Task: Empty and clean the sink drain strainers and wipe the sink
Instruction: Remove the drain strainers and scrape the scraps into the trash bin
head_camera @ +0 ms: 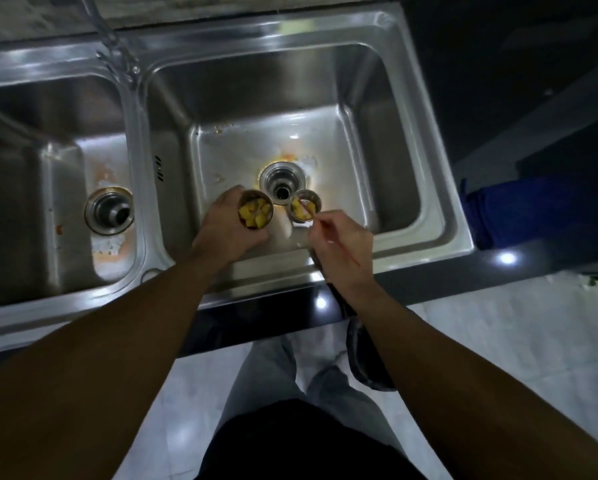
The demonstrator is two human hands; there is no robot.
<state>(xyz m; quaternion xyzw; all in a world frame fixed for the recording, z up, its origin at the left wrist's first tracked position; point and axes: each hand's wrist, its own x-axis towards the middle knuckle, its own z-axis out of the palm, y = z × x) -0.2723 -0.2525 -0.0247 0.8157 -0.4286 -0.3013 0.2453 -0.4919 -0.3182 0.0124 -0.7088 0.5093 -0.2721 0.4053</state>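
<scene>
A steel double sink (pixel 443 216) fills the view. My left hand (pixel 226 233) grips a round metal drain strainer (pixel 256 210) full of yellow food pieces, held over the right basin. My right hand (pixel 339 237) pinches a thin red stick (pixel 332 240) whose tip pokes into a second, smaller strainer (pixel 305 206) with yellow scraps. That strainer sits just right of the open right drain (pixel 282 181). The left basin's drain (pixel 109 211) is also open, with no strainer in it.
Orange stains and white residue mark both basin floors near the drains. The tap (pixel 117 50) rises over the divider at the back. A blue cloth (pixel 533 216) lies on the dark counter to the right. Pale floor tiles and my legs show below.
</scene>
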